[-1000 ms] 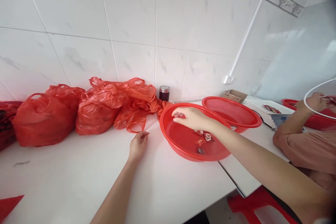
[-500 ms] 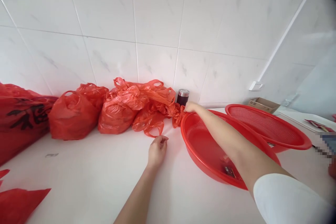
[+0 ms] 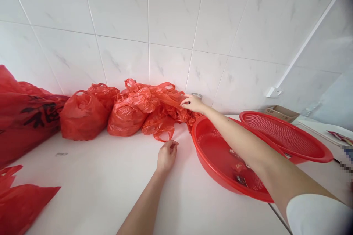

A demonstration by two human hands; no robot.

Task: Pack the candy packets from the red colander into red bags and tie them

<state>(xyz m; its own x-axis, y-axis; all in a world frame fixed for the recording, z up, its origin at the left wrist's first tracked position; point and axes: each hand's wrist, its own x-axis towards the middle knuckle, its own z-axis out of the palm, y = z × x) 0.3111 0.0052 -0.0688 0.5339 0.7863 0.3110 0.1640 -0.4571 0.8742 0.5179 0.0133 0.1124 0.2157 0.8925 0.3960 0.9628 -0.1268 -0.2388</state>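
Note:
My left hand (image 3: 166, 155) rests low over the white table, its fingers curled closed at the handle loop of a crumpled red plastic bag (image 3: 157, 122). The loop runs up to my fingertips, and the grip itself is partly hidden. My right hand (image 3: 193, 103) reaches across to the heap of loose red bags (image 3: 154, 97) by the wall. Its thumb and forefinger stand apart, close to the film. Beneath my right forearm is a red plastic basket (image 3: 212, 150) with a few small packets (image 3: 240, 180) in it.
A second red basket (image 3: 289, 132) overlaps the first on the right. Filled red bags (image 3: 84, 117) and a large red bag with black lettering (image 3: 30, 117) line the wall. A cardboard box (image 3: 282, 114) and a metal-lidded cup (image 3: 196, 95) stand at the back. More red plastic (image 3: 27, 205) lies front left.
My right hand has moved slightly left and up, from beside the cup to the heap of bags, and its fingers now show. My left hand stays at the loop. The view has shifted slightly.

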